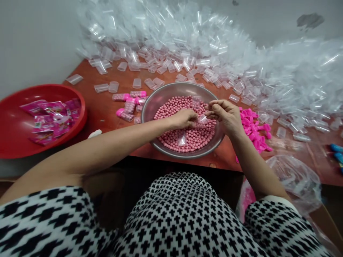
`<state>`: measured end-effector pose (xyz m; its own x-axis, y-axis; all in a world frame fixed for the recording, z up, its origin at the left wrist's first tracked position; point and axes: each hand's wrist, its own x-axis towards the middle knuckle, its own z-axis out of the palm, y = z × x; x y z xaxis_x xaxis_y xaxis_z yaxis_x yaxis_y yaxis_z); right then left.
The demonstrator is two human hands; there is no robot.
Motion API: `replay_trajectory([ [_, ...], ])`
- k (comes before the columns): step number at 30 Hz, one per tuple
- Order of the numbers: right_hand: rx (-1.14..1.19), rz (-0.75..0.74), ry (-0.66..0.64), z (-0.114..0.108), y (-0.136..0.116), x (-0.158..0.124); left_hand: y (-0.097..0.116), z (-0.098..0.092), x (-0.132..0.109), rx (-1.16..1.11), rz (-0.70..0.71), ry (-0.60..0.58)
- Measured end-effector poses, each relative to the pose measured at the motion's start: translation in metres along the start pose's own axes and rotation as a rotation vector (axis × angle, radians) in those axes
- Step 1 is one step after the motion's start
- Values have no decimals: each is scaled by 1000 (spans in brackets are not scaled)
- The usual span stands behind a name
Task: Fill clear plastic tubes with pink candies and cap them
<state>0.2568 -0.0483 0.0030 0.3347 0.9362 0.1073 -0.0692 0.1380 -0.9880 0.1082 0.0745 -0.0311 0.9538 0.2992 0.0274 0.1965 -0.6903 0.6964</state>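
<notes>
A grey metal bowl (pixel 184 156) holds many small pink balls (pixel 171 141). My left hand (pixel 184 119) is over the balls, its fingers curled round the near end of a clear plastic tube (pixel 202 120). My right hand (pixel 227 115) hovers at the bowl's right side, thumb and fingertips pinched together close to that tube; whether something small is between them I cannot make out. Two more clear tubes lie on the balls, a front tube (pixel 182 138) and a back tube (pixel 196 102).
Filled tubes with pink caps (pixel 130 105) lie left of the bowl. Loose pink plastic caps (pixel 254 130) are piled at right. A heap of clear tubes (pixel 171 43) covers the table's back. A red basin (pixel 13 132) with pink packets stands left; a clear bag (pixel 297 182) hangs right.
</notes>
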Motion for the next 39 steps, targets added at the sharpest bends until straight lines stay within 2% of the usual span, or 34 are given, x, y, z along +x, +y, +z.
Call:
replay_trajectory([
  [4, 10, 3, 36, 0, 1, 0, 2, -7, -11, -552, -67, 0],
  [6, 15, 8, 38, 0, 1, 0, -1, -17, -20, -608, -66, 20],
  [8, 27, 1, 31, 0, 1, 0, -7, -30, -28, -420, -74, 54],
  [10, 29, -5, 30, 0, 1, 1, -15, -42, -33, -60, -79, 67],
  [12, 19, -3, 44, 1, 2, 1, -17, -47, -33, 293, -74, 14],
  [14, 8, -3, 63, 1, 2, 1, -13, -39, -26, 489, -66, -82],
  [16, 4, -14, 83, 1, 2, 0, -1, -21, -13, 508, -57, -137],
  [19, -2, -45, 106, 1, 2, -2, 17, 9, 9, 343, -49, -85],
  [21, -6, -60, 97, 0, 3, -3, 23, 18, 17, 141, -62, -27],
  [24, -12, -58, 84, -1, 3, -3, 21, 13, 12, -339, -108, 58],
  [26, -14, -47, 90, 0, 3, -3, 17, 4, 0, -694, -155, 100],
  [28, -8, -46, 95, 0, 2, -3, 16, -4, -13, -931, -204, 124],
  [31, 6, -56, 85, 1, 1, -3, 20, -9, -28, -1054, -221, 170],
  [36, -19, -50, 48, 1, 3, -5, 31, -9, -38, -1123, -122, 232],
  [39, -99, -128, -8, 2, -5, -9, 32, -9, -42, -1130, -120, 250],
])
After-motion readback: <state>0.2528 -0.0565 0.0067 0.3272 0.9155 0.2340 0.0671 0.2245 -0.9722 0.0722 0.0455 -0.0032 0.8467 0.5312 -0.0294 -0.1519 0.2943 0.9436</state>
